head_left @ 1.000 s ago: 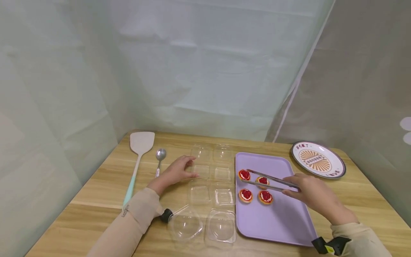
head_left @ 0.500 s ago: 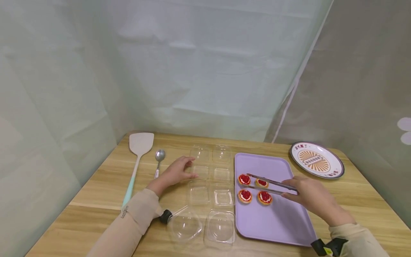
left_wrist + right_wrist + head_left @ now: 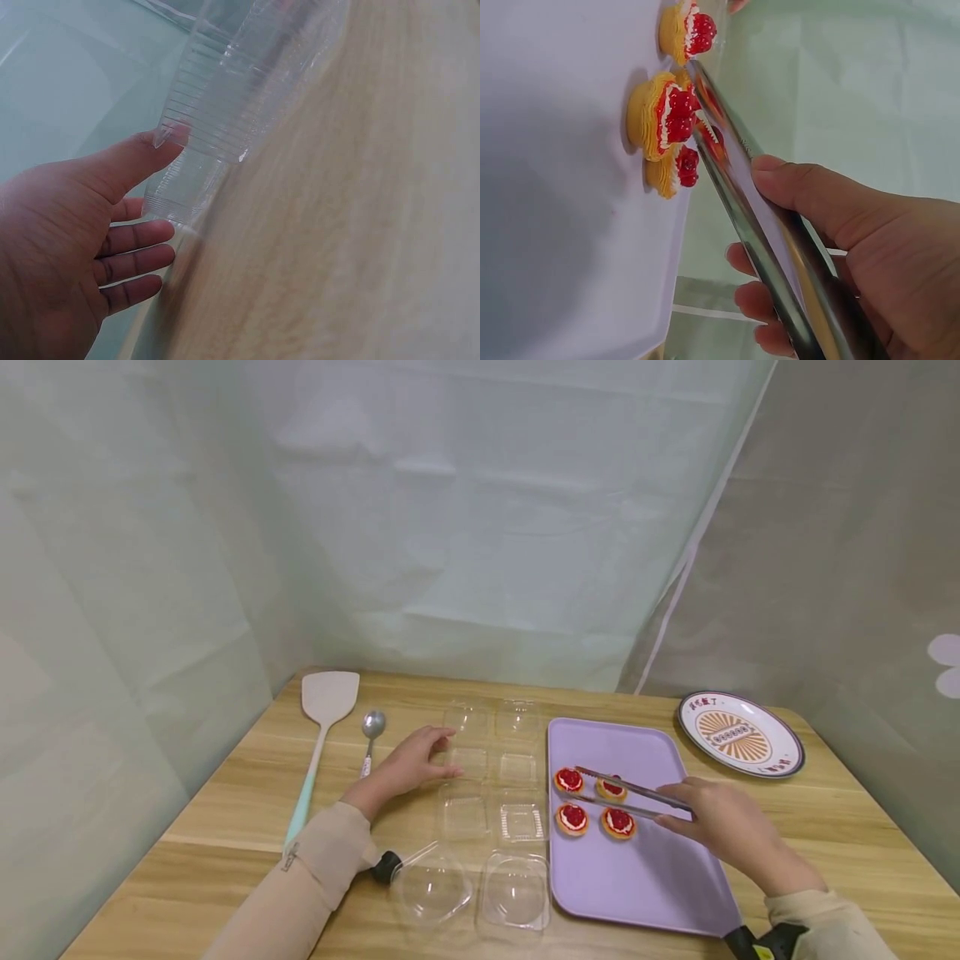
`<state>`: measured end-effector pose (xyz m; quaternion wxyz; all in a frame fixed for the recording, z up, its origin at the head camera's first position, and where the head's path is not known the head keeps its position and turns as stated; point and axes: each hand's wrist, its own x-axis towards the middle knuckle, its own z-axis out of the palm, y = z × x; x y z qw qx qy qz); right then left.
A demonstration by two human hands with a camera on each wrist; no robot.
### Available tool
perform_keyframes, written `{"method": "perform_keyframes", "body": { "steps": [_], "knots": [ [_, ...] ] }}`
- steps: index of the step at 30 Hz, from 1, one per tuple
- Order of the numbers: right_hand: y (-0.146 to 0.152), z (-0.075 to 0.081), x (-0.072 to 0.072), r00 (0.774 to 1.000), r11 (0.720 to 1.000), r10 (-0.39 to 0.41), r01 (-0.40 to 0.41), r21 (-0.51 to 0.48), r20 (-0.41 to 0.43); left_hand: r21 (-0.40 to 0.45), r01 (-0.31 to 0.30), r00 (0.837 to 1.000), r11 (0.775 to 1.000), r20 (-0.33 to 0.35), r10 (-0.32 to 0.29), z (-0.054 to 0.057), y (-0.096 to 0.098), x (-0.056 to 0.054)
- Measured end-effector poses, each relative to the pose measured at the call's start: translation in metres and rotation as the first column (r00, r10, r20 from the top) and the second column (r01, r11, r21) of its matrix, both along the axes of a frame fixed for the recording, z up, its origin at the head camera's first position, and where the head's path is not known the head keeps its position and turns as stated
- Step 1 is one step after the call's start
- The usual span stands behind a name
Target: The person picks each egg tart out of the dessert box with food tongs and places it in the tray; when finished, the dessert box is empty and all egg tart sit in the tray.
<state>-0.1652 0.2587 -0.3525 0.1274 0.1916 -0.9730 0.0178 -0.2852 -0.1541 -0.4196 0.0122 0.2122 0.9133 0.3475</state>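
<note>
My left hand (image 3: 411,764) reaches to the far-left clear plastic container (image 3: 468,763). In the left wrist view its thumb touches the container's ribbed wall (image 3: 210,97), while the other fingers extend loosely below. With my right hand (image 3: 726,822) I grip metal tongs (image 3: 637,789) over the purple tray (image 3: 645,877). The tong tips lie on either side of the far-left red-topped tart (image 3: 568,780). Beneath the tong arms, partly covered, sits the far-right tart (image 3: 612,789). Two nearer tarts (image 3: 572,819) rest on the tray. Whether the tips press on the tart cannot be told.
Other clear containers (image 3: 516,889) stand with lids raised, left of the tray. A spatula (image 3: 307,785) and a spoon (image 3: 372,725) lie at the left. At the back right is a patterned plate (image 3: 741,733). Cloth curtains hang behind the wooden table (image 3: 225,827).
The tong arms in my right hand have come slightly lower and closer together around the far-left tart, which has shifted a little leftward. My left hand stays nearly still.
</note>
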Motion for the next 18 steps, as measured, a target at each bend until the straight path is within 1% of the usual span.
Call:
{"method": "perform_keyframes", "body": {
  "steps": [5, 9, 15, 18],
  "knots": [
    [0.003, -0.006, 0.002, 1.000, 0.999, -0.009, 0.008, -0.035, -0.009, -0.009, -0.006, 1.000, 1.000, 0.002, 0.006, 0.000, 0.000, 0.001],
    [0.005, -0.013, 0.006, 1.000, 0.995, -0.018, 0.016, -0.099, -0.013, -0.009, -0.009, 1.000, 1.000, 0.005, 0.009, -0.001, 0.000, 0.002],
    [0.006, -0.029, 0.010, 0.999, 0.973, 0.005, -0.014, -0.229, -0.041, -0.014, -0.010, 1.000, 1.000, 0.000, 0.010, 0.001, 0.001, 0.003],
    [0.006, -0.035, 0.012, 0.998, 0.963, -0.014, -0.004, -0.271, -0.064, -0.016, -0.012, 1.000, 1.000, -0.002, 0.012, 0.001, 0.002, 0.002]
  ]
}}
